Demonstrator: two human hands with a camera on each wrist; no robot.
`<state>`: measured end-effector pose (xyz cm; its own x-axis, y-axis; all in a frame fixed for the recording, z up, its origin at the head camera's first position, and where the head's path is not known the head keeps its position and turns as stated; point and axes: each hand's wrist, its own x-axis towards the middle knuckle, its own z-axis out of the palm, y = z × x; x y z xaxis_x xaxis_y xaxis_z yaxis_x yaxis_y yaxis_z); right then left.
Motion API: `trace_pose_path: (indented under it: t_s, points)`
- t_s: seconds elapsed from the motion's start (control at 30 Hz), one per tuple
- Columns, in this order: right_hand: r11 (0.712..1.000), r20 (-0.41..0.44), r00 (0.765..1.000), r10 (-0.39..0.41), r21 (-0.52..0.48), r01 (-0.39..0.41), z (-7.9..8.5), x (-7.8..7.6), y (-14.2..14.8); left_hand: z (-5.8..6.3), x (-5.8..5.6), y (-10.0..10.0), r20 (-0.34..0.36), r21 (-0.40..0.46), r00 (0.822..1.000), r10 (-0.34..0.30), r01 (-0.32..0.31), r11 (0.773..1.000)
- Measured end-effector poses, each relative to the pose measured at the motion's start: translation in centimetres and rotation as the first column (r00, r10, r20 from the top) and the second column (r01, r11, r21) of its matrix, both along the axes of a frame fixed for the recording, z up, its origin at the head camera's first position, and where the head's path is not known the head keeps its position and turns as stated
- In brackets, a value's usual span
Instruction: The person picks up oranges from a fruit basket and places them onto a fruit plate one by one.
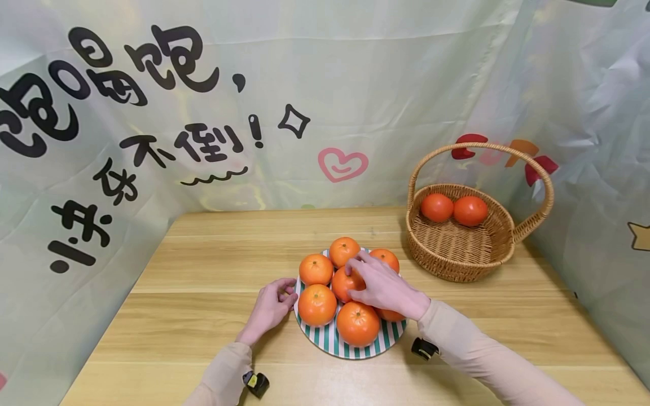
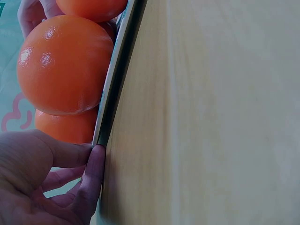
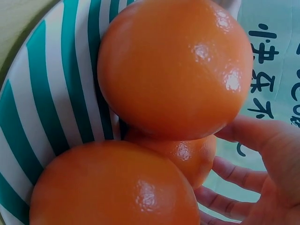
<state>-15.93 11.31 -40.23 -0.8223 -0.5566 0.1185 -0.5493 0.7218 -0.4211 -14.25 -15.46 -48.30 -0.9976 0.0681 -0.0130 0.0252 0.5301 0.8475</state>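
Several oranges sit on a round plate (image 1: 332,343) with green and white stripes. My left hand (image 1: 269,309) pinches the plate's left rim between thumb and fingers, as the left wrist view also shows. My right hand (image 1: 384,285) reaches over the plate from the right, its fingers and thumb curled round the middle orange (image 1: 342,283). Around that one lie other oranges, such as the front orange (image 1: 358,325) and the left front orange (image 1: 317,305). In the right wrist view, two nearer oranges partly hide the held orange (image 3: 199,157). My right hand partly covers an orange at the plate's right.
A wicker basket (image 1: 457,268) with a tall handle stands at the back right of the wooden table (image 1: 203,265). Two red tomatoes (image 1: 470,211) lie inside it. A printed cloth (image 1: 386,113) hangs behind and along both sides.
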Motion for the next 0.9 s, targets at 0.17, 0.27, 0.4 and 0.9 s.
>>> trace_pose_path:
  t_s: [0.17,0.27,0.4,0.9]
  points:
    - [1.0,0.001,1.0,-0.004,0.0,0.004,0.04,0.0,-0.05,0.05,0.02,0.0,0.001,0.004,1.0,-0.001,0.001,1.0]
    - [1.0,0.0,1.0,-0.004,-0.001,0.004,0.09,0.02,-0.08,0.08,0.03,0.01,-0.001,0.003,1.0,-0.001,0.001,1.0]
    - [1.0,-0.002,1.0,-0.003,0.0,0.003,0.16,0.07,-0.07,0.11,0.05,0.0,-0.004,0.0,1.0,0.0,0.0,1.0]
    - [0.998,0.026,1.0,-0.003,-0.058,0.004,1.0,0.24,0.51,0.28,0.19,0.01,-0.007,-0.008,1.0,-0.007,0.007,1.0]
